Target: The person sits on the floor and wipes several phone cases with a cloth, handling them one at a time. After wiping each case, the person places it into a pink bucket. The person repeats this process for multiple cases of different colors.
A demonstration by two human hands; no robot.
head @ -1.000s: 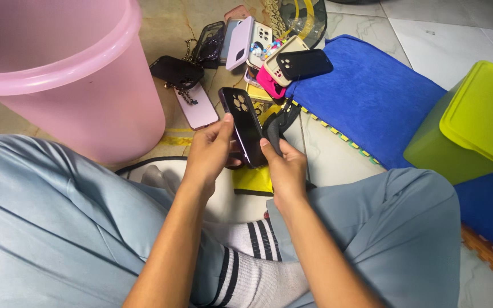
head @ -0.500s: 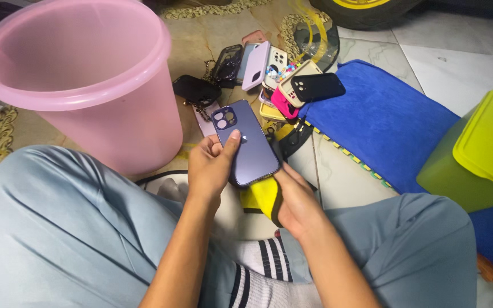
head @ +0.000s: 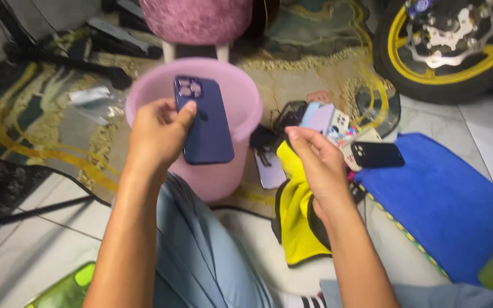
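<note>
My left hand [head: 156,136] grips a dark purple phone case [head: 203,122] and holds it up over the mouth of the pink plastic bucket [head: 241,102]. My right hand [head: 316,162] holds a yellow and black cloth [head: 295,214], which hangs down from the fingers. A pile of several phone cases [head: 326,122] lies on the floor just beyond my right hand, with a black case [head: 376,154] resting on the edge of the blue mat [head: 440,199].
A motorcycle wheel with a yellow rim [head: 449,48] stands at the back right. A pink furry stool [head: 198,23] is behind the bucket. A patterned rug [head: 35,125] covers the floor at left. My light blue trouser leg [head: 201,256] is below.
My left hand lifted the purple case up and left, from my lap to above the bucket. My right hand let go of the case and keeps the cloth. The camera tilted up.
</note>
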